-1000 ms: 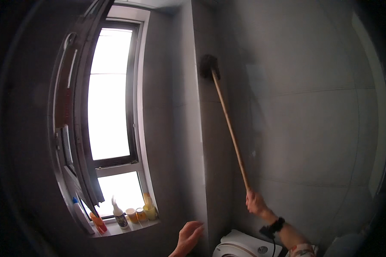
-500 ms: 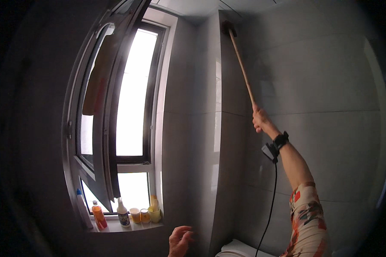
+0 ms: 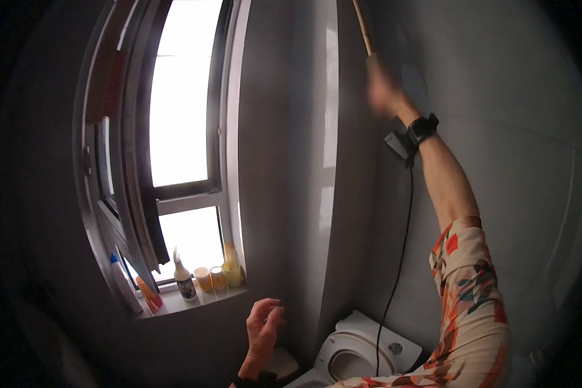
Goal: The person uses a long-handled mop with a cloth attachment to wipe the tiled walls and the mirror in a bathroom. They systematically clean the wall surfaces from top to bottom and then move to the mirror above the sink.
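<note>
My right hand, blurred by motion, is raised high beside the grey tiled wall. It is wrapped around the pale wooden handle of a long-handled brush. The handle runs up past the top edge, so the brush's dark head is out of view. A black strap with a small grey device is on my right wrist, and a dark cable hangs down from it. Lower down, my left hand hovers between the windowsill and the toilet, its fingers loosely curled and slightly apart, with nothing visible in them.
A window sash stands swung inward at the left. On the windowsill are a white spray bottle, an orange bottle and several small cups. A protruding wall corner runs vertically mid-view. Below is a white toilet.
The view has tilted downward, bringing more of the toilet into sight and taking the brush's head out of frame. My right hand still grips the handle. The left hand's forearm now shows.
</note>
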A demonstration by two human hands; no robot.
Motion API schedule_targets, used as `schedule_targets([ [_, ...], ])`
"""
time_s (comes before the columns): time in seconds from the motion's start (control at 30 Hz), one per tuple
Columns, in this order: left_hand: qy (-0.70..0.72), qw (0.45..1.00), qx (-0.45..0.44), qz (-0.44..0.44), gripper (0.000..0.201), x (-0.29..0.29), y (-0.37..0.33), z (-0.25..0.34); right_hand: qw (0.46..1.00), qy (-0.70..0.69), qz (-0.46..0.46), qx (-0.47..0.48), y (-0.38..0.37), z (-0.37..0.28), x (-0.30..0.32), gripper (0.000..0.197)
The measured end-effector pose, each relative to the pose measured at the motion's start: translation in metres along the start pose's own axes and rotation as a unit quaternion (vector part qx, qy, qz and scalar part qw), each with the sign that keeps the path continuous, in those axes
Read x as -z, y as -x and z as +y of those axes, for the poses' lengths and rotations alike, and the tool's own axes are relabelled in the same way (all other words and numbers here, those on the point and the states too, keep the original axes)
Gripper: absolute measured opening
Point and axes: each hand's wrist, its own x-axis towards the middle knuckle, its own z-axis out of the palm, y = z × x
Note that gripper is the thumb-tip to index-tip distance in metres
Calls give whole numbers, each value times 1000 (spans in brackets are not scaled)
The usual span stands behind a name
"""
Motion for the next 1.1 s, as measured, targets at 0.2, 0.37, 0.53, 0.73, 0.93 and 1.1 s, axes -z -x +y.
schedule_targets([
  [0.2,-37,998,15,-39,20,-4,-2,-4,997,-10,24,-70,80,105,-28,57],
  [0.37,-45,993,27,-103,33,-24,-20,-7,999,-10,0,-50,208,207,-71,22],
  [0.53,-103,989,-34,-100,42,-68,-79,-26,987,-88,1,-134,350,267,-113,34],
  [0.73,-67,974,-16,-216,48,-151,-134,-40,995,89,-2,-34,458,295,-132,34],
  [0.93,-55,987,39,-143,29,-193,-157,-30,988,35,12,-151,478,284,-128,30],
  [1.1,-53,990,71,-108,23,-183,-128,-61,972,230,-20,50,535,319,-127,29],
])
